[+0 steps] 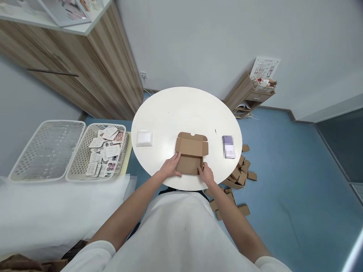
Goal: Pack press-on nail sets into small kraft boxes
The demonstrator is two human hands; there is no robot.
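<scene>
A brown cardboard box [189, 165] lies near the front edge of the white round table [181, 105]. Its lid [191, 146] is folded back away from me, with the flaps spread out. My left hand [171, 166] grips the box's left side, the fingers spanning the length of that wall. At the right side, my right hand [206, 174] holds the wall near the front corner. The box's inner floor shows bare cardboard. The undersides of my fingers are partly hidden.
A white packet stack [144, 138] is on the table's left, a purple-and-white stack [228, 146] on its right. Cardboard boxes [239, 172] are piled on the floor at right. A white basket [99, 151] of printed cards stands at left, beside another basket [47, 151].
</scene>
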